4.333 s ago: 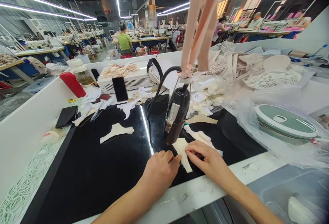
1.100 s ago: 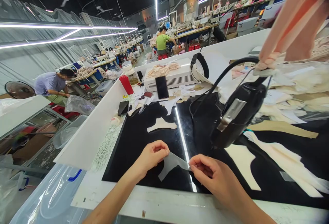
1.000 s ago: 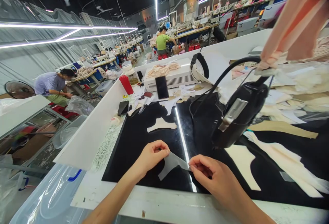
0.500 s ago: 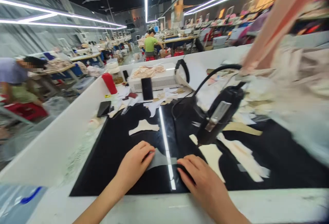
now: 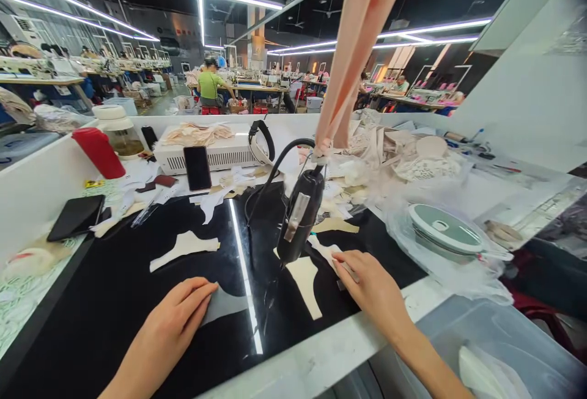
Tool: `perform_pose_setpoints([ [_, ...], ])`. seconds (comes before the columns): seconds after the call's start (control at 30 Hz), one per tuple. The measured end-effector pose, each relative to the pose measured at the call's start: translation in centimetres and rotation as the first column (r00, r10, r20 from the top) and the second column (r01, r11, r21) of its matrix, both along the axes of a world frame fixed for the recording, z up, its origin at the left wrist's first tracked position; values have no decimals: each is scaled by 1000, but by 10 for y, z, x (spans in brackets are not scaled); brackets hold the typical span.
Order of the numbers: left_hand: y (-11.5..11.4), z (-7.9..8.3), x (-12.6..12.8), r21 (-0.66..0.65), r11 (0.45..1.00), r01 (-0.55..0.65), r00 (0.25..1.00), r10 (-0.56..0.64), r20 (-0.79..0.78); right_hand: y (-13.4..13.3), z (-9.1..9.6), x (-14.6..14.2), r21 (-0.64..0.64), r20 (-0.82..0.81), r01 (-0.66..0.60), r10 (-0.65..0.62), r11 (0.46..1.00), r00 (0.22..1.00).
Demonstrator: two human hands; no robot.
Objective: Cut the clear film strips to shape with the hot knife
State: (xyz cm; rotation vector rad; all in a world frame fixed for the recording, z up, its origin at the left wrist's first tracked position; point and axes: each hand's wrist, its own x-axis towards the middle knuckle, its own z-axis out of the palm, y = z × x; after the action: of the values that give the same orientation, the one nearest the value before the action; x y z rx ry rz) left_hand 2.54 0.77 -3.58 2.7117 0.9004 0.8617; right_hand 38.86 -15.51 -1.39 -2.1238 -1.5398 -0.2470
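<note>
My left hand (image 5: 177, 313) is closed, its fingertips pressed together at the left end of a thin grey translucent piece (image 5: 227, 305) on the black glossy work surface (image 5: 114, 301). My right hand (image 5: 373, 286) reaches to the right, thumb and fingers closing on the near end of a narrow cream fabric piece (image 5: 324, 248). Between the hands lies another cream piece (image 5: 305, 283), beneath a black hanging hand tool (image 5: 300, 212) whose tip points down. Further left rests a white curved piece (image 5: 186, 248).
A pink cloth strip (image 5: 346, 57) holds the tool from above. Phones (image 5: 197, 167), a red cup (image 5: 98, 153), a white box (image 5: 178, 157) and paper scraps stand behind. An oval green-lidded container (image 5: 444, 228) in plastic is at the right. A co-worker (image 5: 211, 84) sits in the distance.
My view has turned right. My right hand has left the grey piece's right end and moved rightward onto the cream fabric piece. My left hand stays at the grey piece.
</note>
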Motion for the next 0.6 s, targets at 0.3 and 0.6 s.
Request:
perform_pose_setpoints([
  [0.3,-2,2,-2,56,998,16,1000,-16,6,-9,15,13,-80,-74,-26,20,996,997],
  [0.6,0,1,-5,37,999,32,999,-32,-3,-45,20,13,-226,-176,-22,-18,974,984],
])
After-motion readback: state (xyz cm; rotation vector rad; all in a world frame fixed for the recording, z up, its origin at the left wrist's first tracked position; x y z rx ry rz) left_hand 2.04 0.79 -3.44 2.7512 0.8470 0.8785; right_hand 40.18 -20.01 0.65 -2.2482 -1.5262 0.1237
